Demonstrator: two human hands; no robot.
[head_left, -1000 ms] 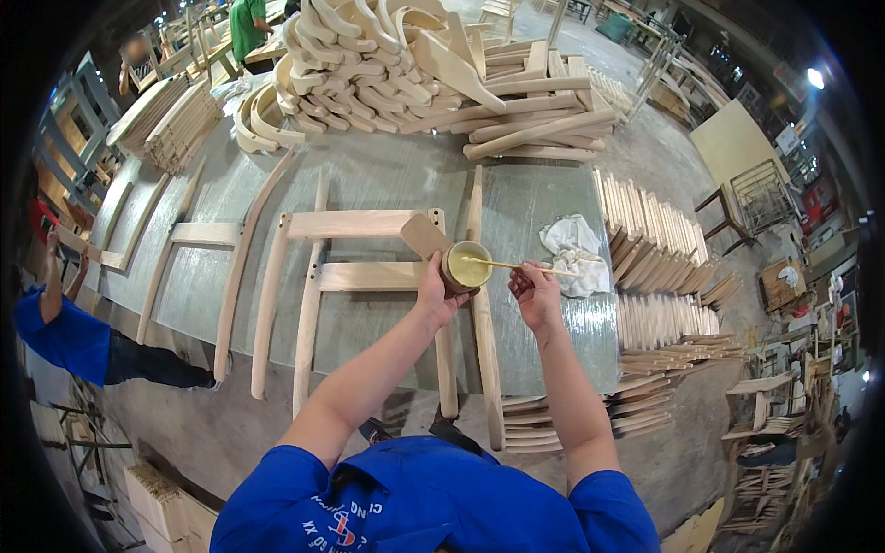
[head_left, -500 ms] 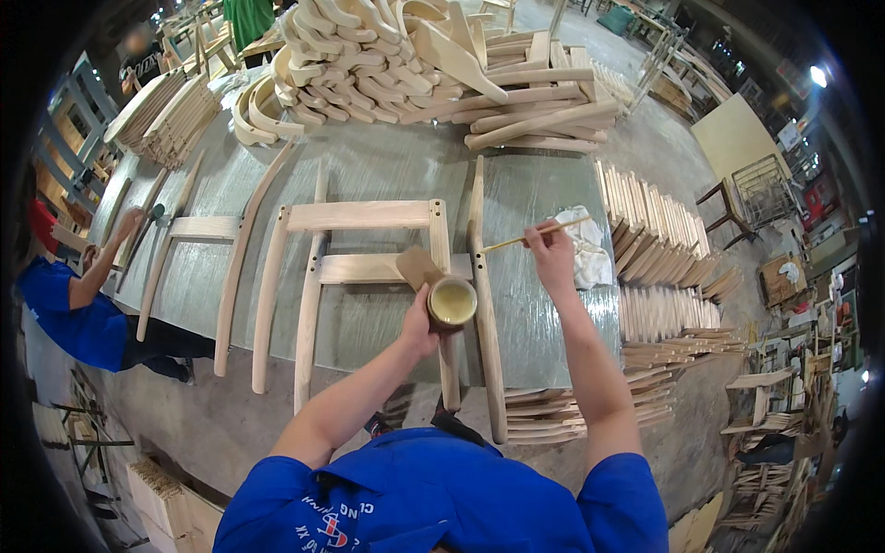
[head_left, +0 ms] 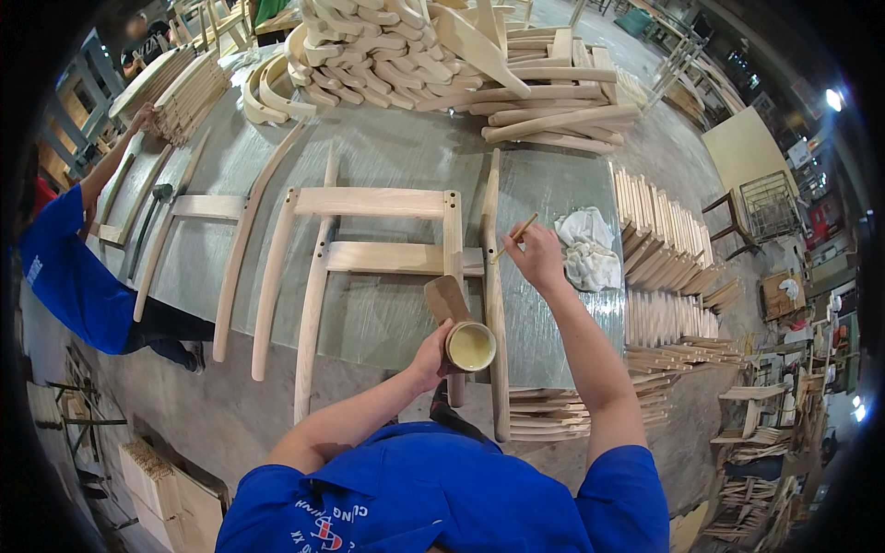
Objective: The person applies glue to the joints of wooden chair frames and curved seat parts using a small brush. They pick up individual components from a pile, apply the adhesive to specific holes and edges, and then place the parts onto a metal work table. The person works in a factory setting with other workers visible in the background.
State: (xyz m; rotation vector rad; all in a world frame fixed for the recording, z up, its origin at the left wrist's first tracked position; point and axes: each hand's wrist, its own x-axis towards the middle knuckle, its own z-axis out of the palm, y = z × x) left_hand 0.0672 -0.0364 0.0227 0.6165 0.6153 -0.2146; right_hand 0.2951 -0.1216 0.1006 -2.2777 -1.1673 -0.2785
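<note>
The person wears a bright blue short-sleeved polo shirt with a fold-over collar and white and red printing across the upper back. Both forearms are bare below the short sleeves. The left hand (head_left: 431, 355) and right hand (head_left: 537, 260) wear no gloves.

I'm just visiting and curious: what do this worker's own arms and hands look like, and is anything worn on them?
Both arms are bare from short blue sleeves down. The shirt is bright blue with white and red printing on the back. The left hand and right hand are bare: no gloves can be seen, and no watch or bands show on the forearms or wrists.
</note>
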